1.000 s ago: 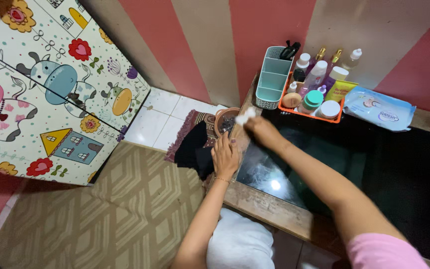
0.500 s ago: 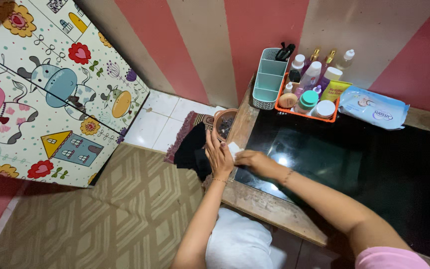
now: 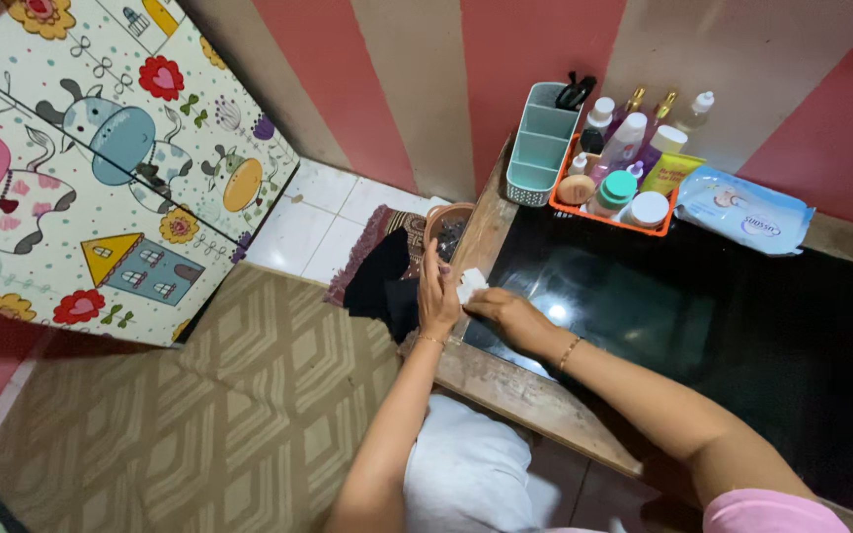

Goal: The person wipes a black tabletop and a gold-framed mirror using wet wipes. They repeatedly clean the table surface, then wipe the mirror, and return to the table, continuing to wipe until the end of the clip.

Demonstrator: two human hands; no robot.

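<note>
Fingers of the left hand (image 3: 438,296) stand flat and open at the table edge (image 3: 505,380), holding nothing; the right hand (image 3: 505,311) seems pinched on a white wipe (image 3: 470,285). Swept debris could miss the small bin (image 3: 446,225) below.

single head cam, looks steeply down from above the desk (image 3: 505,390) near edge, facing the striped wall behind it; desk fills the right half at arm's length, floor left of the desk, no second view
</note>
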